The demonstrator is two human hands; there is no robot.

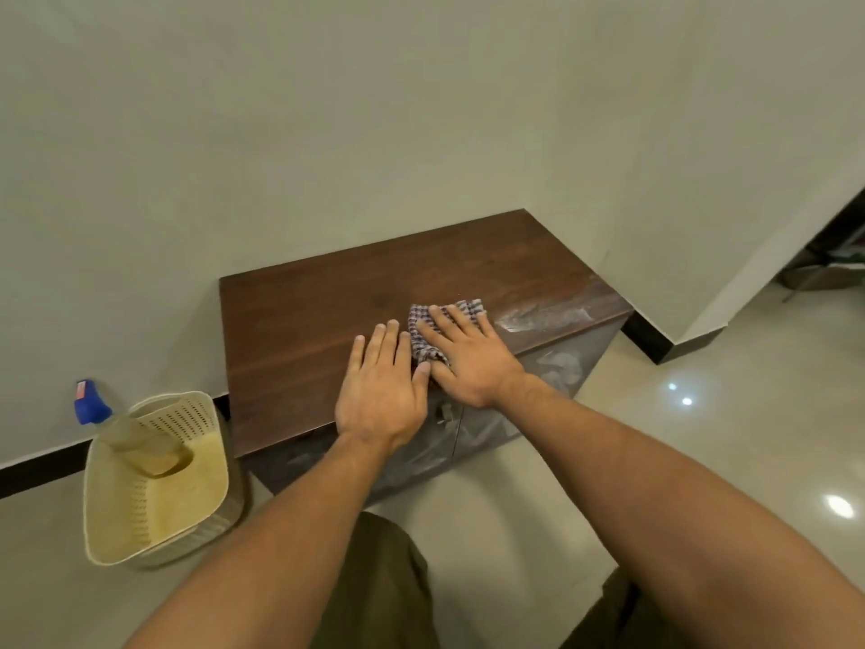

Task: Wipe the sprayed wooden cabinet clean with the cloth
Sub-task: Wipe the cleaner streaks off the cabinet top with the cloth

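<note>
A low dark wooden cabinet (309, 330) stands in a wall corner. A checked cloth (421, 337) lies on its top near the front right. My right hand (468, 358) presses flat on the cloth with fingers spread, covering most of it. My left hand (381, 391) rests flat on the bare wood just left of the cloth, its thumb touching the cloth's edge. A whitish smear of spray (543, 316) shows on the top's right front corner, to the right of the cloth.
A cream perforated plastic basket (154, 522) stands on the floor left of the cabinet, holding a spray bottle with a blue cap (89, 407). Walls close in behind and to the right. Glossy floor tiles (702, 437) spread to the right.
</note>
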